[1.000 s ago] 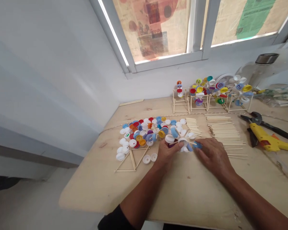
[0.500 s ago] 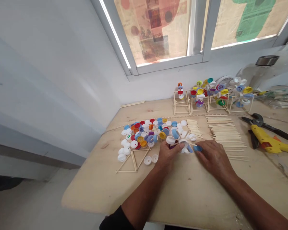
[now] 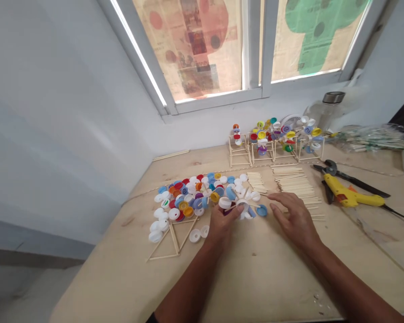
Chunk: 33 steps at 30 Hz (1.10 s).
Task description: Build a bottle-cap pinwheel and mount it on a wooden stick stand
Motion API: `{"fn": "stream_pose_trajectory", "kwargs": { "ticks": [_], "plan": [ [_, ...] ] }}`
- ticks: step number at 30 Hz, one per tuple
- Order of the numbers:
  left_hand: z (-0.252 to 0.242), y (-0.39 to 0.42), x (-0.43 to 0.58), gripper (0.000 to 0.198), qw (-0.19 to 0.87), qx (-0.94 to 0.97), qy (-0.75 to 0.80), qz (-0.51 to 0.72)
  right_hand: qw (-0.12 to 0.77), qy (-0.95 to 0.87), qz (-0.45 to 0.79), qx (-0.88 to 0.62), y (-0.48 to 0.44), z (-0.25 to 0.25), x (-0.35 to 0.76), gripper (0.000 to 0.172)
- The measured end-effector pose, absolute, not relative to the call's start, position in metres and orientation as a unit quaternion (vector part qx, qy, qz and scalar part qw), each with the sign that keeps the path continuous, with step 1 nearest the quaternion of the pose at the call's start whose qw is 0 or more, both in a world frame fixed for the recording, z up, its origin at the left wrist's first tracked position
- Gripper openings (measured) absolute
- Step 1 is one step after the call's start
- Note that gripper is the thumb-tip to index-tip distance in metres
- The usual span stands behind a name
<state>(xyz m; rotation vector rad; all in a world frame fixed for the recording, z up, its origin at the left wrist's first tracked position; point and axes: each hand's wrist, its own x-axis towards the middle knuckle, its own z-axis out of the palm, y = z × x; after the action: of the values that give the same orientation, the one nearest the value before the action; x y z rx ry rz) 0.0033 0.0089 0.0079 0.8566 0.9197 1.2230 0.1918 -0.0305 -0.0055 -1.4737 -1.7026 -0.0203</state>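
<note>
My left hand (image 3: 223, 222) is closed on a wheel of bottle caps and sticks (image 3: 242, 206), the thumb pressing near its white hub. White and blue caps sit at the ends of its spokes. A blue bottle cap (image 3: 261, 210) is at the wheel's right side, at the end of a stick. My right hand (image 3: 291, 215) is open just right of that cap, thumb and fingers apart, with nothing between them. To the left of my hands lies a spread of loose bottle caps (image 3: 174, 214) in white, blue, red, orange and yellow.
Thin wooden sticks (image 3: 294, 184) lie in rows behind my right hand. A yellow glue gun (image 3: 353, 195) and black-handled pliers (image 3: 360, 179) rest at right. Stick frames with cap wheels (image 3: 262, 150) stand along the wall. A joined stick frame (image 3: 175, 240) lies at left.
My right hand has let go of the blue cap and moved slightly right, its fingers spreading. My left hand keeps its hold on the wheel. The view has shifted to the right.
</note>
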Motion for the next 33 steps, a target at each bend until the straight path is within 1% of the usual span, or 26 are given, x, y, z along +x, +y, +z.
{"fn": "stream_pose_trajectory", "kwargs": {
  "ticks": [4,7,9,11,13,16,18,19,21,22,27,33],
  "plan": [
    [0.013,0.006,0.005,0.036,0.645,0.366,0.406,0.534,0.480,-0.625,0.033,-0.615,-0.052,0.034,0.202,0.024],
    [0.014,0.006,0.005,0.035,0.645,0.363,0.408,0.535,0.467,-0.587,0.009,-0.661,-0.079,0.059,0.220,0.028],
    [0.013,0.006,0.005,0.035,0.646,0.360,0.407,0.536,0.454,-0.557,-0.007,-0.695,-0.095,0.065,0.240,0.032],
    [0.012,0.006,0.005,0.035,0.648,0.357,0.404,0.538,0.426,-0.541,-0.026,-0.725,-0.106,0.061,0.266,0.036],
    [0.011,0.006,0.006,0.035,0.651,0.359,0.400,0.537,0.376,-0.542,-0.077,-0.747,-0.110,0.050,0.298,0.039],
    [0.009,0.006,0.006,0.034,0.647,0.364,0.405,0.534,0.297,-0.580,-0.139,-0.746,-0.104,0.028,0.347,0.051],
    [0.008,0.007,0.006,0.034,0.642,0.370,0.409,0.533,0.255,-0.612,-0.168,-0.730,-0.096,0.015,0.372,0.048],
    [0.008,0.007,0.006,0.034,0.640,0.372,0.410,0.533,0.239,-0.624,-0.177,-0.723,-0.092,0.009,0.381,0.041],
    [0.008,0.007,0.005,0.034,0.639,0.374,0.407,0.535,0.206,-0.642,-0.176,-0.717,-0.083,0.000,0.391,0.032],
    [0.008,0.008,0.005,0.035,0.638,0.373,0.406,0.537,0.190,-0.647,-0.170,-0.719,-0.080,-0.004,0.394,0.030],
    [0.008,0.008,0.005,0.036,0.638,0.376,0.409,0.533,0.138,-0.646,-0.122,-0.741,-0.062,-0.016,0.403,0.037],
    [0.009,0.007,0.007,0.037,0.641,0.368,0.403,0.539,0.078,-0.669,-0.086,-0.735,-0.057,-0.009,0.407,0.041]
  ]
}}
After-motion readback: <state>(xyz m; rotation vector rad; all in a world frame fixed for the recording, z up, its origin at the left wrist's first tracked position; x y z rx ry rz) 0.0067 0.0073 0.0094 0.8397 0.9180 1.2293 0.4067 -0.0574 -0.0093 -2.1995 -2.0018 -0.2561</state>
